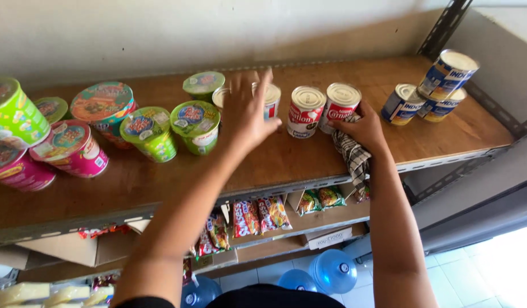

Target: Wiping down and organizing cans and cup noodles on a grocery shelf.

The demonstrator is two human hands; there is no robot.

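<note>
Here we see two red-and-white cans (pixel 323 109) standing upright side by side, mid-shelf (pixel 286 159), well back from its front edge. Our right hand (pixel 361 130) touches the right can, fingers curled, clutching a checked cloth (pixel 354 162). Our left hand (pixel 247 112) hovers spread wide over another can (pixel 271 100) just beside them, arm outstretched.

wooden shelf (pixel 309 157) on a metal rack, loaded with noodle cups (pixel 196 125) left, red cans (pixel 306 111) middle, blue cans (pixel 400 104) right
</note>
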